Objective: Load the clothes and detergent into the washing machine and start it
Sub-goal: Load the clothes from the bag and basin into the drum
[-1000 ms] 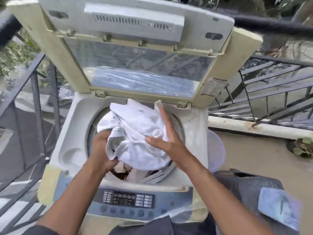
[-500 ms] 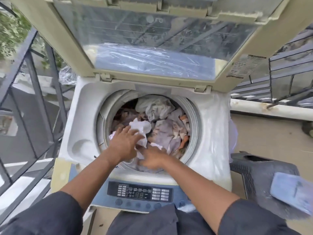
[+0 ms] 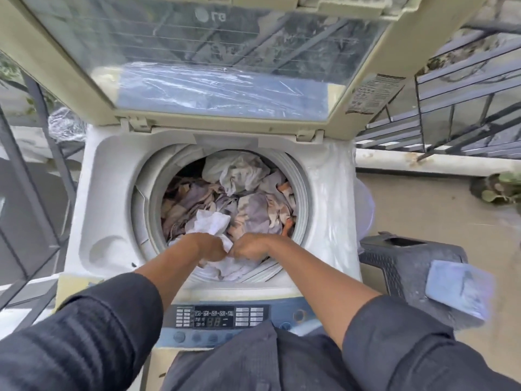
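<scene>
A balcony with dark railings [image 3: 462, 88] holds the washing machine [image 3: 112, 193], its lid [image 3: 197, 66] up at 12 o'clock. In the drum at 6 o'clock, the left hand [image 3: 210, 246] and right hand [image 3: 249, 249] both grip the white cloth [image 3: 211, 224], pressed on the other clothes [image 3: 239, 190].

So the big carrier here is the cream top-loading washing machine [image 3: 112, 176] with its glass-panelled lid [image 3: 208, 66] standing open. Its round drum [image 3: 298, 190] is packed with crumpled grey, tan and white clothes [image 3: 239, 193], a bright white cloth [image 3: 211, 224] lying on top at the drum's near edge. Right of the machine, the tan concrete floor [image 3: 417, 210] carries a dark grey plastic laundry basket [image 3: 408, 261], with a pale blue packet [image 3: 459, 286] resting on its rim.
</scene>
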The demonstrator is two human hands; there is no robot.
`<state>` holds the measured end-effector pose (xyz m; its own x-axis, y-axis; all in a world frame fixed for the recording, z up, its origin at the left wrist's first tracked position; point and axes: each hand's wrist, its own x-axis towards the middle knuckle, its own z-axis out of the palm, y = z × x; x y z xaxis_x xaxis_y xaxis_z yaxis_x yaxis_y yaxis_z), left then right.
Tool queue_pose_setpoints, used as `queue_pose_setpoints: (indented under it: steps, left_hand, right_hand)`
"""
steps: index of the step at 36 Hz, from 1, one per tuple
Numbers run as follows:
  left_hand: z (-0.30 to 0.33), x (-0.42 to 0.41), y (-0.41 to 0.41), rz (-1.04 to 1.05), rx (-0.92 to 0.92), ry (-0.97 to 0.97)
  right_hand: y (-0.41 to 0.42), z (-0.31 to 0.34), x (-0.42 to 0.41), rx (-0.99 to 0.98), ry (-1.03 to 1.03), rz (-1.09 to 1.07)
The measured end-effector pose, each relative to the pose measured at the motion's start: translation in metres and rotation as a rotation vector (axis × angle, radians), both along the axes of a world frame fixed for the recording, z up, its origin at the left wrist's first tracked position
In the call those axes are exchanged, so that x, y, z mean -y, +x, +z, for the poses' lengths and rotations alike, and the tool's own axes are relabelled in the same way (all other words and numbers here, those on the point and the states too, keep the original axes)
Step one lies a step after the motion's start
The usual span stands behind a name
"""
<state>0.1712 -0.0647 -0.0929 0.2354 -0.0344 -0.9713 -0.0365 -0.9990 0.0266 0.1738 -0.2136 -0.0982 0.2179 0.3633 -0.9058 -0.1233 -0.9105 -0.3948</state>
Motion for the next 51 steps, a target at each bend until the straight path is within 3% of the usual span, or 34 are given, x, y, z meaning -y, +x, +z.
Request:
queue_pose_setpoints:
  steps: [6,18,24,29,34,40,46,51]
  left_hand:
    - [0.017,-0.011,0.000,0.061,0.196,-0.106]
    - [0.080,0.014,-0.027,0.560,0.442,-0.532]
    - [0.124,0.066,-0.019,0.551,0.568,-0.755]
    - [0.156,0.124,-0.003,0.475,0.595,-0.876]
    - [0.162,0.191,0.017,0.405,0.587,-0.954]
    - [0.132,0.278,0.039,0.476,0.503,-0.961]
    - [0.061,0.359,0.050,0.525,0.411,-0.755]
    - [-0.020,0.405,0.051,0.624,0.353,-0.553]
  right_hand:
    - [0.004,0.017,0.027,0.178,0.075,-0.288]
    - [-0.002,0.101,0.096,0.519,0.366,-0.672]
    - [-0.011,0.146,0.154,0.521,0.493,-0.978]
    - [-0.015,0.158,0.213,0.549,0.460,-1.209]
    - [-0.010,0.141,0.271,0.596,0.350,-1.283]
    - [0.007,0.095,0.341,0.579,0.240,-1.260]
    - [0.021,0.009,0.397,0.469,0.086,-1.276]
    - [0.028,-0.088,0.428,0.411,-0.115,-1.102]
